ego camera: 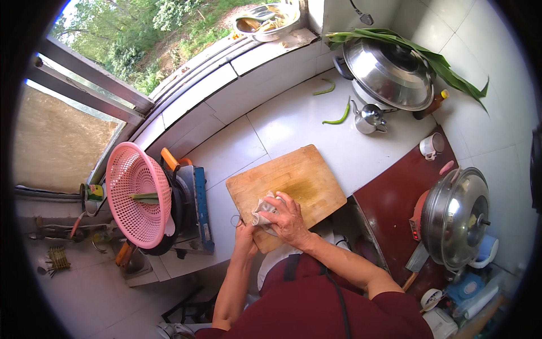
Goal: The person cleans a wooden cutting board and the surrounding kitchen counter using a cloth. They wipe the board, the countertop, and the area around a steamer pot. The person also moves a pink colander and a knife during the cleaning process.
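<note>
A wooden cutting board (292, 173) is held tilted before me, with a damp dark patch near its middle. My left hand (245, 238) grips the board's lower left edge, its fingers partly hidden. A small metal ring (236, 220) sticks out beside that hand. My right hand (291, 218) presses a crumpled pale cloth (267, 208) onto the board's surface. Part of the cloth is covered by the fingers.
A pink colander (135, 186) rests over a dark pan on a gas stove (203, 212) at left. Green chili peppers (340, 114), a small metal pot (369, 118) and a lidded wok (389, 74) stand beyond. A cleaver (417, 258) lies right, near a lidded electric pot (453, 218).
</note>
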Demonstrator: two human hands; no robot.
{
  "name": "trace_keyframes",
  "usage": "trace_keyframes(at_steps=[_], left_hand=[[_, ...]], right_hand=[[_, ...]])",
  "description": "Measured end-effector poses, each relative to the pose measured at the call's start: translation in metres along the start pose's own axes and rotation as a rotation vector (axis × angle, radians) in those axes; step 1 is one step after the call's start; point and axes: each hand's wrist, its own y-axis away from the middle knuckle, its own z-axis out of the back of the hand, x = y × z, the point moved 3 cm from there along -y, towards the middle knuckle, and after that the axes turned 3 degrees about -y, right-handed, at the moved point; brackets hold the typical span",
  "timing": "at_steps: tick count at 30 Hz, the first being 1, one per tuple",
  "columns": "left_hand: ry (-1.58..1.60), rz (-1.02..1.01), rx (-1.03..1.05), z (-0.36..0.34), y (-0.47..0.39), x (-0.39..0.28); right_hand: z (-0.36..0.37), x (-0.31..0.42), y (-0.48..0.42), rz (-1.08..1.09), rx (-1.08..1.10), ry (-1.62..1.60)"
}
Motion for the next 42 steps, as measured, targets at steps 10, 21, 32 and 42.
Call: trace_keyframes(at_steps=[10, 21, 32, 42], left_hand=[[0.149, 0.042, -0.077, 0.066, -0.003, 0.045], [0.164, 0.045, -0.089, 0.057, 0.004, 0.037], [0.139, -0.014, -0.008, 0.040, 0.010, 0.036], [0.095, -0.125, 0.003, 0.055, 0.010, 0.031]], right_hand=[[0.011, -0.098, -0.010, -0.101, -0.062, 0.103], [-0.049, -0.048, -0.002, 0.014, 0.044, 0.005], [-0.040, -0.144, -0.066, -0.167, -0.305, 0.204], [-0.074, 0.007, -0.028, 0.234, 0.195, -0.345]])
